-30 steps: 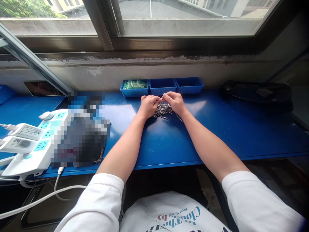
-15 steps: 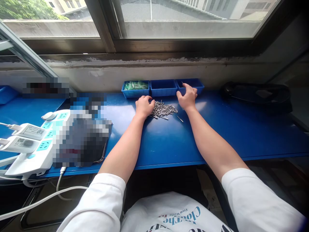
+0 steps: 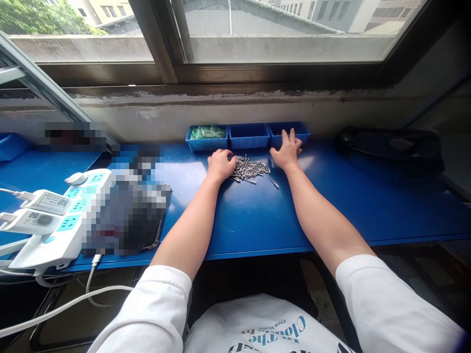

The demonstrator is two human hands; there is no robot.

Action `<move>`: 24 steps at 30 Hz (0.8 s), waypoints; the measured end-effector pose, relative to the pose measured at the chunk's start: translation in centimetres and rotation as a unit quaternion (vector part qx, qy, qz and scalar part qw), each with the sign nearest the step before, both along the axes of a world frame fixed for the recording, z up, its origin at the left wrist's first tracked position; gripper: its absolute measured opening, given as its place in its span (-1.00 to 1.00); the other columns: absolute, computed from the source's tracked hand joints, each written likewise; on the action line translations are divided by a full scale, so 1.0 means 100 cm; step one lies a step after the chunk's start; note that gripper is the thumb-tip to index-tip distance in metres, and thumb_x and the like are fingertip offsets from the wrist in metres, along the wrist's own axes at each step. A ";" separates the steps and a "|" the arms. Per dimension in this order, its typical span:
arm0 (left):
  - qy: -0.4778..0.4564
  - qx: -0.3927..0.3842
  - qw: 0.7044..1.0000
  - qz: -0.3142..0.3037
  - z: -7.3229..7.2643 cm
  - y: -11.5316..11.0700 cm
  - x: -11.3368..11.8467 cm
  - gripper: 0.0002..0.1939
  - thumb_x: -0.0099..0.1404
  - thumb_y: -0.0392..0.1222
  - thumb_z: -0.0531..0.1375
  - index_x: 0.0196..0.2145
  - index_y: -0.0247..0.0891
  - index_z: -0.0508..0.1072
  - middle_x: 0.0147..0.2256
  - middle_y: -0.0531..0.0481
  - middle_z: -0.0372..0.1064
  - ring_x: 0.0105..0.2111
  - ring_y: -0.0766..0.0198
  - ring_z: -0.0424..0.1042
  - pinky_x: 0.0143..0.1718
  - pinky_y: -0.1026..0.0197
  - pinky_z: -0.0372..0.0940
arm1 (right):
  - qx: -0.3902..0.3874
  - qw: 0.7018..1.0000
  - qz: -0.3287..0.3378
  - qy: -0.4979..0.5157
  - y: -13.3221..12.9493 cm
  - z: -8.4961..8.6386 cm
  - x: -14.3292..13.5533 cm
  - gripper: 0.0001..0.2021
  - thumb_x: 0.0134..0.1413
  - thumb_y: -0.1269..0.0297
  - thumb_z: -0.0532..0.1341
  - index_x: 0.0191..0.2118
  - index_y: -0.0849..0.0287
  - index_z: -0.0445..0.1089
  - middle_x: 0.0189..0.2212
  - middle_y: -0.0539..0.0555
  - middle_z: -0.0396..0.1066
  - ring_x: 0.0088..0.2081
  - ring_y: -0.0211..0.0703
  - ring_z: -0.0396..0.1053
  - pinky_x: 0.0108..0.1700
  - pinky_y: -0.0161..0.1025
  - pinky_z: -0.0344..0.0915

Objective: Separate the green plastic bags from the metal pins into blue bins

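Note:
A heap of small silvery metal pins (image 3: 252, 169) lies on the blue table (image 3: 253, 220). My left hand (image 3: 221, 164) rests at the heap's left edge, fingers curled with the tips near the pins; what they hold, if anything, is hidden. My right hand (image 3: 287, 149) is at the front edge of the right blue bin (image 3: 304, 138), its fingers spread and nothing seen in them. The middle blue bin (image 3: 249, 142) stands beside it. Green packets (image 3: 207, 132) fill the left blue bin (image 3: 208, 145). One loose pin (image 3: 274, 183) lies right of the heap.
At the left, a white power strip (image 3: 69, 220) with plugs and cables sits on the table beside a blurred dark object (image 3: 123, 220). A dark bag (image 3: 393, 147) lies at the far right. Behind the bins is the wall under a window.
My right hand's fingers have spread apart, and the pin that stuck up at its fingertips is no longer seen there. My left hand has barely moved.

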State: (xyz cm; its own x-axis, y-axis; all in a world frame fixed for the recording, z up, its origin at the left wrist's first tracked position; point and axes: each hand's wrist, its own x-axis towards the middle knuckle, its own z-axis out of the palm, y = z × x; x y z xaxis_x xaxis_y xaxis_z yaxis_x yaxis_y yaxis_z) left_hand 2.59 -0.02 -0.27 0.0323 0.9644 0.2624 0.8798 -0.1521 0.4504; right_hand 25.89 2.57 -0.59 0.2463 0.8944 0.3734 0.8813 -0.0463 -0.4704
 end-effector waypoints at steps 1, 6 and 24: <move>0.001 0.000 1.000 -0.001 0.000 0.000 0.000 -0.67 0.30 -0.01 0.07 -0.14 -0.17 0.52 -0.04 -0.12 0.45 0.01 0.02 0.39 0.07 0.02 0.24 | 0.021 1.000 0.004 0.007 -0.001 0.000 -0.002 -0.37 -0.04 0.27 0.18 0.22 0.18 0.17 0.32 0.29 -0.03 0.17 0.24 -0.03 0.09 0.22 0.13; 0.007 0.000 1.000 -0.021 -0.002 0.001 0.001 -0.65 0.30 0.00 0.07 -0.12 -0.20 0.53 -0.04 -0.12 0.46 -0.01 0.06 0.41 0.05 0.08 0.26 | 0.048 0.993 0.102 0.037 -0.008 0.001 -0.015 -0.77 0.03 0.27 0.16 -0.18 0.19 0.43 -0.08 0.24 0.36 0.03 0.14 0.20 0.09 0.11 0.20; 0.016 0.030 0.998 -0.047 -0.008 0.002 0.002 -0.69 0.28 -0.01 0.10 -0.20 -0.18 0.56 -0.09 -0.12 0.49 -0.04 0.02 0.43 0.01 0.04 0.28 | -0.047 0.959 0.279 0.007 -0.020 -0.005 -0.041 -0.87 0.05 0.25 0.24 -0.37 0.16 0.50 -0.32 0.10 0.46 -0.21 -0.06 0.34 -0.09 -0.12 0.27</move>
